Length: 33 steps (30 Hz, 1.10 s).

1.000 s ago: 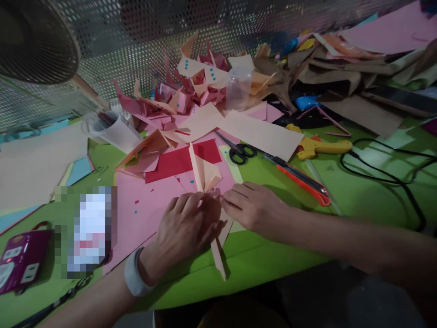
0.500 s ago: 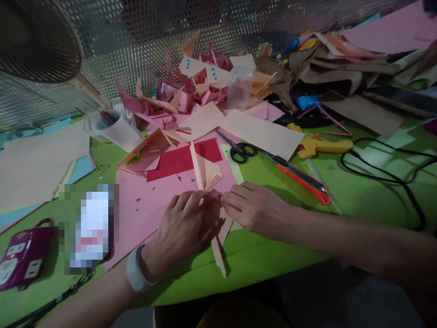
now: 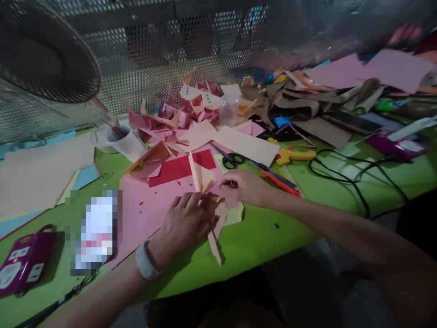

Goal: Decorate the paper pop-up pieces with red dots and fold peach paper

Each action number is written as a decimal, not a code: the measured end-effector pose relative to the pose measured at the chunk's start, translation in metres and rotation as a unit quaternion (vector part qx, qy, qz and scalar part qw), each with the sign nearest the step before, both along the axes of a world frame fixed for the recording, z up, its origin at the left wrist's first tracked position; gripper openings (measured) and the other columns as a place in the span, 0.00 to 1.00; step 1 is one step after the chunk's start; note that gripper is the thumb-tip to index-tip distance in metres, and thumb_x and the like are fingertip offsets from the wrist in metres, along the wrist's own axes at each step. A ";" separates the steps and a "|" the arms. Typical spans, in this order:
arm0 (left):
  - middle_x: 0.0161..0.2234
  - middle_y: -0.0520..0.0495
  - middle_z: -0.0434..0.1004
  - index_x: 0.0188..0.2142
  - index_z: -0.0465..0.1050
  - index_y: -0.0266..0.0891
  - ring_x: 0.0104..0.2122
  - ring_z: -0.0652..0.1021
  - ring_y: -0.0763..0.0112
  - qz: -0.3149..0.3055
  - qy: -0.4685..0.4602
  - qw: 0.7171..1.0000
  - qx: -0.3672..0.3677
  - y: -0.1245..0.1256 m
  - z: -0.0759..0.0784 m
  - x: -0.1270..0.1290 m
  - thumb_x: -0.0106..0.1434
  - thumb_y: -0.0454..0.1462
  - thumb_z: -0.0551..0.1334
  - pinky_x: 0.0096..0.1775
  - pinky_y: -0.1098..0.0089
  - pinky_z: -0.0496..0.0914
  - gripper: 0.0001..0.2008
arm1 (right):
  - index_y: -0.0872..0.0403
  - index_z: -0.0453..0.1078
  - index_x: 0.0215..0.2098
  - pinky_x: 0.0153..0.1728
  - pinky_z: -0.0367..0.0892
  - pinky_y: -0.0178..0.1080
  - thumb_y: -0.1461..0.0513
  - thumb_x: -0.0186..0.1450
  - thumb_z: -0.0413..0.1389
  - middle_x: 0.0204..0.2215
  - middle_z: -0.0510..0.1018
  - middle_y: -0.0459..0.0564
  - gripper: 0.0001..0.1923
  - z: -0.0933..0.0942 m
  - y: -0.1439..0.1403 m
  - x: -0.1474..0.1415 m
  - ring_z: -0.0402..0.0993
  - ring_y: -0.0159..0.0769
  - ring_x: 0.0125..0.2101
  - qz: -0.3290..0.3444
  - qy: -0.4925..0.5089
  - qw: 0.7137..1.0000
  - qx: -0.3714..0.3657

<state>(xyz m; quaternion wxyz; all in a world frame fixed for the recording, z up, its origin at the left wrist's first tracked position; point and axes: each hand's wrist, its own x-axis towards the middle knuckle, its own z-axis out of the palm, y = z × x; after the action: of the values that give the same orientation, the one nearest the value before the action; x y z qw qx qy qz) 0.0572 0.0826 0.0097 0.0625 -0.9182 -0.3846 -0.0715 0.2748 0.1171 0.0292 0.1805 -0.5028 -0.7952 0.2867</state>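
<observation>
Pressing down on a folded peach paper piece (image 3: 208,200), the person's left hand (image 3: 186,223) lies palm-down over its middle, fingers spread and nearly flat, so the folds cannot spring open on the green table (image 3: 259,237). One long pointed flap juts toward the table's near edge from under the palm, another rises beyond the fingers over a pink sheet (image 3: 146,209) and a red sheet (image 3: 177,166). The right hand (image 3: 244,187) sits just beside the upper flap, fingers curled inward with the tips pinched together near the paper's edge; whether it nips the paper or something tiny I cannot tell. Black-handled scissors (image 3: 230,159) and an orange-handled cutter (image 3: 278,180) lie close behind that hand, within easy reach. A white wristband (image 3: 145,259) circles the left wrist.
</observation>
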 end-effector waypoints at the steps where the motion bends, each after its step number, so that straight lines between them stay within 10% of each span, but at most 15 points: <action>1: 0.45 0.41 0.74 0.53 0.70 0.42 0.42 0.74 0.56 -0.001 -0.001 1.000 -0.001 0.000 0.000 0.000 0.68 0.46 0.56 0.39 0.58 0.71 0.18 | 0.57 0.72 0.27 0.26 0.56 0.34 0.58 0.66 0.52 0.24 0.76 0.47 0.14 0.002 0.003 0.000 0.68 0.29 0.25 -0.012 -0.004 0.999 -0.049; 6: 0.45 0.39 0.74 0.52 0.70 0.40 0.42 0.74 0.55 0.005 0.011 1.000 -0.012 -0.001 0.004 0.001 0.68 0.46 0.55 0.39 0.57 0.71 0.18 | 0.55 0.70 0.23 0.24 0.55 0.34 0.52 0.61 0.58 0.19 0.73 0.45 0.16 0.005 0.010 -0.004 0.67 0.30 0.21 -0.022 -0.041 0.982 -0.181; 33: 0.46 0.38 0.73 0.52 0.69 0.38 0.43 0.73 0.55 -0.008 -0.003 1.000 -0.004 -0.002 0.003 -0.003 0.70 0.48 0.51 0.40 0.57 0.69 0.20 | 0.58 0.70 0.22 0.23 0.62 0.31 0.58 0.58 0.65 0.14 0.71 0.42 0.14 0.013 0.031 -0.008 0.68 0.27 0.18 -0.009 -0.087 0.944 -0.319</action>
<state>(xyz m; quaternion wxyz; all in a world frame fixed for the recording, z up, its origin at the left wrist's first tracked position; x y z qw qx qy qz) 0.0543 0.0809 0.0129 0.0569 -0.9212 -0.3779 -0.0726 0.2663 0.1485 0.0420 -0.0568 -0.5645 -0.6697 0.4792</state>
